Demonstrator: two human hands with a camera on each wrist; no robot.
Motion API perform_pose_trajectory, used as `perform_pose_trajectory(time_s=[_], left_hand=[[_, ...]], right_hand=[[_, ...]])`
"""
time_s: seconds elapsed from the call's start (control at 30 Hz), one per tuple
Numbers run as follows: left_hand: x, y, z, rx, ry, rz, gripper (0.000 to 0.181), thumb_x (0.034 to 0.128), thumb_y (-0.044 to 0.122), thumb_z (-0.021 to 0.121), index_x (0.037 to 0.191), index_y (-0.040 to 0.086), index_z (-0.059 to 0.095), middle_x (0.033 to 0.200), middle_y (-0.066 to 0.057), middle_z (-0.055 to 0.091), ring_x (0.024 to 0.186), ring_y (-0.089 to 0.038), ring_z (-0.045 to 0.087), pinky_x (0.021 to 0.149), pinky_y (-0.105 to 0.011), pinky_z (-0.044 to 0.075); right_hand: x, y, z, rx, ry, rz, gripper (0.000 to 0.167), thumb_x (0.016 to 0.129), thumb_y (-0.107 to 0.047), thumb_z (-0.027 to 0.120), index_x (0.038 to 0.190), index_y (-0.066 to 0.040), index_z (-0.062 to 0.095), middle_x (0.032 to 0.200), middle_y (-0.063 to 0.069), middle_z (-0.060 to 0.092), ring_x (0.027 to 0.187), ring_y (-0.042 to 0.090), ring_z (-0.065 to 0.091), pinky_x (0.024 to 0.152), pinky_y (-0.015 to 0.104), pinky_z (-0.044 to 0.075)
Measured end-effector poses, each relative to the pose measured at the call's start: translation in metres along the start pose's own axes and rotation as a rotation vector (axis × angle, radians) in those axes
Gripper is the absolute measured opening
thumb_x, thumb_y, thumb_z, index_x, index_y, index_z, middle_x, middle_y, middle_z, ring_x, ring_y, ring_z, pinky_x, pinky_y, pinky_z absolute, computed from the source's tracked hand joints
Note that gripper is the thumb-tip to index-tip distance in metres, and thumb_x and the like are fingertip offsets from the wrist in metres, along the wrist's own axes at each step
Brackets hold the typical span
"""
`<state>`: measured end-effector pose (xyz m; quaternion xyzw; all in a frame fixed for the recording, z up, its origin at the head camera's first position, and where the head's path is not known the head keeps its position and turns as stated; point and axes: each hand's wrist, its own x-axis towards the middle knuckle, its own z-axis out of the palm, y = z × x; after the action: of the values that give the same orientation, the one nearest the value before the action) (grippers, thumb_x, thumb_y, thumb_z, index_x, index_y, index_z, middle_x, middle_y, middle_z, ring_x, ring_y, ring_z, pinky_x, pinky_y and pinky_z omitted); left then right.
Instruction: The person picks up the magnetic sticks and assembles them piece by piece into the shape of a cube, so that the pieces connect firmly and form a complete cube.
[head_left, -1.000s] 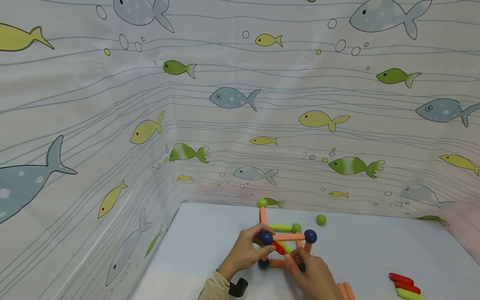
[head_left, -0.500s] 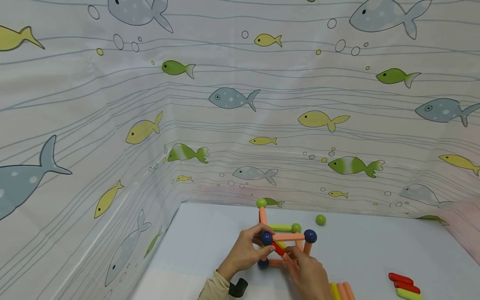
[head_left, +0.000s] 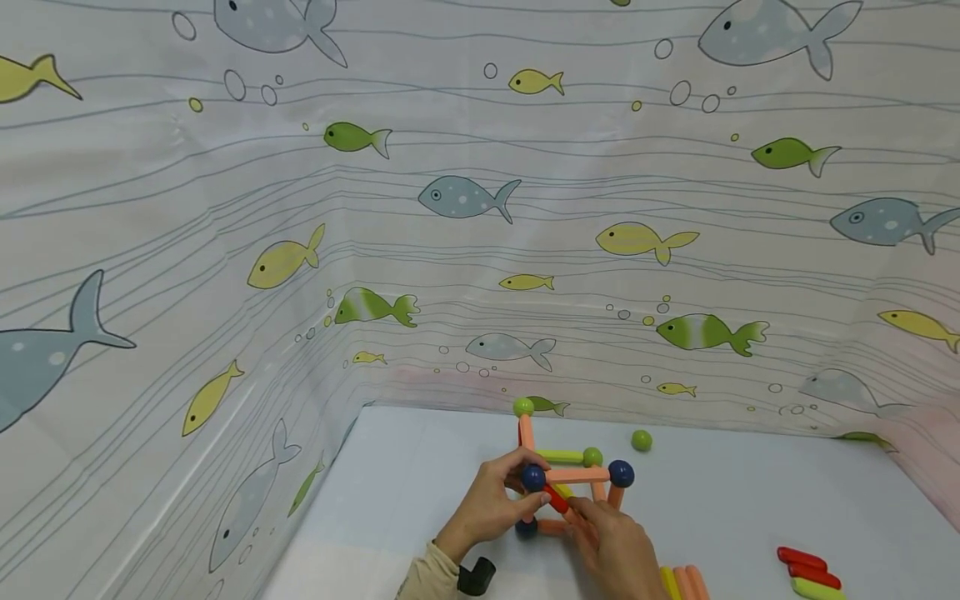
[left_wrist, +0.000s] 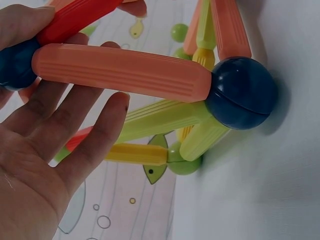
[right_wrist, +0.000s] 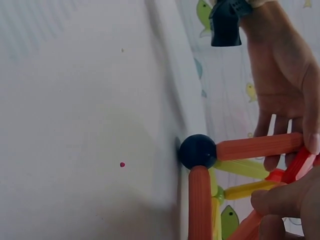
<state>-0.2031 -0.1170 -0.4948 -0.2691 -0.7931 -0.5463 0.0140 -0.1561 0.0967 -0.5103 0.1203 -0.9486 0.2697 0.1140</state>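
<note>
A framework of magnetic rods and balls stands on the white table. At its upper near-left corner my left hand [head_left: 491, 496] holds a dark blue ball [head_left: 534, 477], its thumb by the red rod [left_wrist: 80, 17] that slants down from that ball. My right hand [head_left: 615, 542] is at the red rod's lower end. Between its fingers lies an orange rod [right_wrist: 245, 227], partly hidden by them. Below the left hand another orange rod [left_wrist: 122, 72] runs to a dark blue ball [left_wrist: 241, 93] on the table. Lime and yellow rods [right_wrist: 252, 189] show behind.
Yellow and orange rods [head_left: 686, 581] lie beside the right hand. Red and lime rods [head_left: 810, 568] lie farther right. A loose green ball [head_left: 641, 441] sits behind the framework. Walls with a printed fish sheet [head_left: 465, 275] stand beyond the table.
My right hand has shifted slightly left and up to the red rod's lower end, uncovering a yellow rod beside the loose orange ones. The left hand keeps its hold on the corner ball.
</note>
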Motion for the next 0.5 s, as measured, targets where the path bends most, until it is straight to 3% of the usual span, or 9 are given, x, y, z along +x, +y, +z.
perform_pose_trajectory(time_s=[0.2,0.37,0.5], left_hand=[[-0.0002,0.0005,0.0003,0.0,-0.003,-0.001,0.032,0.0957,0.019,0.08,0.125,0.014,0.068,0.115,-0.005,0.076,0.09,-0.002,0.07,0.082,-0.023,0.06],[-0.0004,0.0013,-0.0011,0.002,-0.012,0.001,0.032,0.0962,0.02,0.08,0.125,0.015,0.068,0.115,-0.006,0.076,0.087,-0.002,0.071,0.08,-0.023,0.06],[-0.0007,0.0016,-0.0029,0.003,-0.02,0.003,0.031,0.0962,0.02,0.08,0.125,0.018,0.068,0.114,-0.006,0.076,0.087,-0.002,0.071,0.08,-0.023,0.06]], right_hand=[[-0.0002,0.0009,0.0027,0.014,0.008,-0.02,0.027,0.089,-0.018,0.087,0.115,-0.018,0.077,0.079,-0.01,0.061,0.06,0.004,0.041,0.055,0.022,0.034],[-0.0006,-0.0001,0.0069,0.068,0.029,-0.045,0.029,0.089,-0.008,0.085,0.115,-0.013,0.075,0.09,-0.005,0.071,0.068,0.003,0.052,0.063,0.021,0.052],[-0.0012,-0.001,0.0091,0.068,0.058,-0.076,0.033,0.086,-0.002,0.086,0.116,-0.01,0.074,0.094,-0.003,0.073,0.077,0.006,0.063,0.075,0.028,0.063]])
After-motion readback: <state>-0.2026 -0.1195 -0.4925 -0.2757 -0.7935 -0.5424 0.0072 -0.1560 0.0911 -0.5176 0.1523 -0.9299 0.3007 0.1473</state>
